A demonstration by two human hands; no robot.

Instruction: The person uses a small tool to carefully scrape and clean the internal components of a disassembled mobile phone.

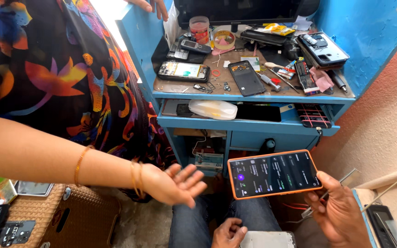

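1. 1 smartphone (274, 173) in an orange case sits at about 5 o'clock in the view, lit screen up, propped on the right hand (341, 209) — fingers under its right end and also pinching thin metal tweezers (329, 193).
2. By my judgement it is light, stiff and fragile at the glass, the rubbery case giving grip; the long edges are the safest hold.
3. Left hand (228, 233) rests loosely curled on the knee at 6 o'clock, holding nothing.
4. Another person's hand (175, 183) reaches in from 9 o'clock, fingers spread, palm up.
5. Containers: the blue shelf unit (253, 97) at 12 o'clock carries opened phones and tools; a red-lidded jar (199, 28) — contents unclear; a wicker box (76, 211) at 8 o'clock is shut.
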